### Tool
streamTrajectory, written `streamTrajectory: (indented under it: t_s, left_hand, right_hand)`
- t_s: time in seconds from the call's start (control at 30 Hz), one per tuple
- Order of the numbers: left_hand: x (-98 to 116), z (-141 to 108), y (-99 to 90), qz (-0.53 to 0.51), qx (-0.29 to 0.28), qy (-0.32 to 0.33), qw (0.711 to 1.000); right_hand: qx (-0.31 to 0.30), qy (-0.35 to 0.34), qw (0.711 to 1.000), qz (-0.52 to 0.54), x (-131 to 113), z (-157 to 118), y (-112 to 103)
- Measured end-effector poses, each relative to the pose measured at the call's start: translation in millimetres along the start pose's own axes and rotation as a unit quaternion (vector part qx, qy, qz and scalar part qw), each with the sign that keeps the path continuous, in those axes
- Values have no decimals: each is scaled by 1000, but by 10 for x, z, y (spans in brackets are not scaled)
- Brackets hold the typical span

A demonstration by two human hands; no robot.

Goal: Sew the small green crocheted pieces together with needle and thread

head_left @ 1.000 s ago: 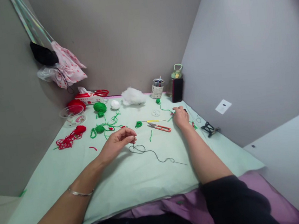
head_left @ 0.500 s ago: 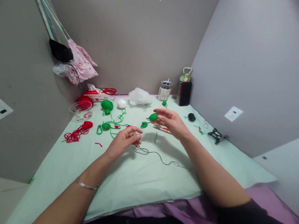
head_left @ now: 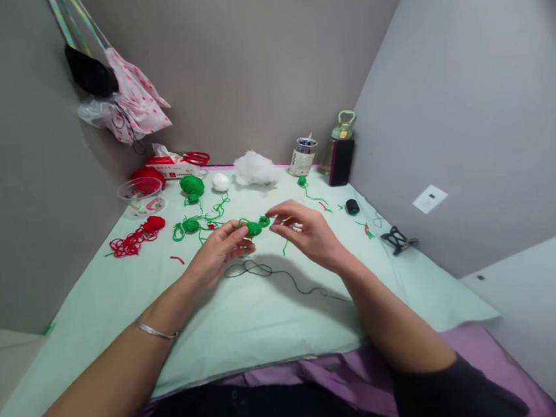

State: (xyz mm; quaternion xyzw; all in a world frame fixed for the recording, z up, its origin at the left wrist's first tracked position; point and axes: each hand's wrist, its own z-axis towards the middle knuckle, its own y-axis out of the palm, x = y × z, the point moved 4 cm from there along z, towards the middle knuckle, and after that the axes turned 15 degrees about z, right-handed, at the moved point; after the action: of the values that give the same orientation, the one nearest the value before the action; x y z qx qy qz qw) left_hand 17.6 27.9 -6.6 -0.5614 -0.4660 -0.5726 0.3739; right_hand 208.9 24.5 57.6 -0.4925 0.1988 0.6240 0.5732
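Observation:
Between thumb and fingers, my left hand (head_left: pixel 223 248) pinches a green crocheted piece (head_left: pixel 254 229). A smaller green part (head_left: pixel 264 221) sticks out from its right side. My right hand (head_left: pixel 302 229) is just right of that part, thumb and fingers apart, with nothing visible between them. A thin dark thread (head_left: pixel 289 275) lies looped on the pale green cloth below both hands. Scissors are mostly hidden behind my right hand.
Green yarn balls (head_left: pixel 192 186), red yarn (head_left: pixel 154 224), a clear tub (head_left: pixel 142 198), white stuffing (head_left: pixel 255 169) and a pen can (head_left: pixel 302 159) stand behind. At the right are a dark thread spool (head_left: pixel 352 207) and a black clip (head_left: pixel 398 240).
The green piece has gone from my right hand to my left, moving left. My right hand has let it go. The camera view has shifted slightly.

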Motion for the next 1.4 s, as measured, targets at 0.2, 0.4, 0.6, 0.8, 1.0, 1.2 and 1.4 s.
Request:
streamTrajectory:
  t_s: [0.2, 0.4, 0.6, 0.8, 1.0, 1.2, 1.4]
  left_hand:
    - [-16, 18, -66, -33, 21, -13, 999]
    - [12, 25, -63, -78, 13, -24, 997]
    - [-8, 26, -52, -124, 5, -28, 992]
    - [13, 33, -74, -157, 19, -26, 987]
    - [59, 30, -71, -176, 16, -29, 984]
    - [92, 23, -66, -182, 5, -32, 983]
    - [60, 24, -60, -173, -1, -23, 985]
  right_hand:
    - [-198, 83, 934, -285, -226, -279, -188]
    - [-359, 184, 794, -455, -69, -887, -177]
    - [-337, 158, 805, -462, 38, -1019, -118]
    - [-263, 214, 938, -70, -218, -628, -46]
    - [-111, 190, 927, 304, -196, -136, 139]
    - [49, 124, 948, 289, 106, 45, 225]
    - [58, 99, 975, 189, 300, -28, 223]
